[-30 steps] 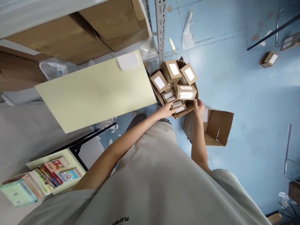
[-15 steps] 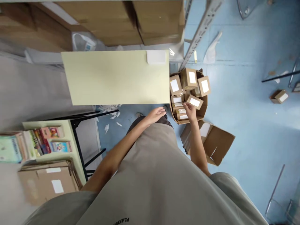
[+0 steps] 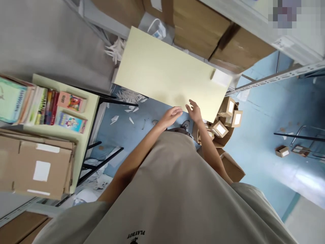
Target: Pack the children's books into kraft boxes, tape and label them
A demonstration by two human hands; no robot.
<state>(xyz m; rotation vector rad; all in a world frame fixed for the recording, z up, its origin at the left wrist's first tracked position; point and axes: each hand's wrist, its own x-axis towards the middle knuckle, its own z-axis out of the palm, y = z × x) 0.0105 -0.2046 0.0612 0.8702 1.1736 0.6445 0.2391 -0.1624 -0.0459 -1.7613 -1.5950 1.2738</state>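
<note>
Currently your left hand [image 3: 172, 117], loosely curved, and right hand [image 3: 194, 111], spread, hold nothing at the near edge of the table [image 3: 167, 71]. Labelled cardboard boxes [image 3: 219, 129], none yet in hand, sit in a carton [image 3: 226, 139] beside its near right corner.

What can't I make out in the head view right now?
Head view:
Packed carton: partly hidden by the table and right forearm.
Open carton: partly behind that forearm.
Box labels: any print is too small.
Green book: cut off by the left edge.
Upper-right patch: pixelated.
</note>
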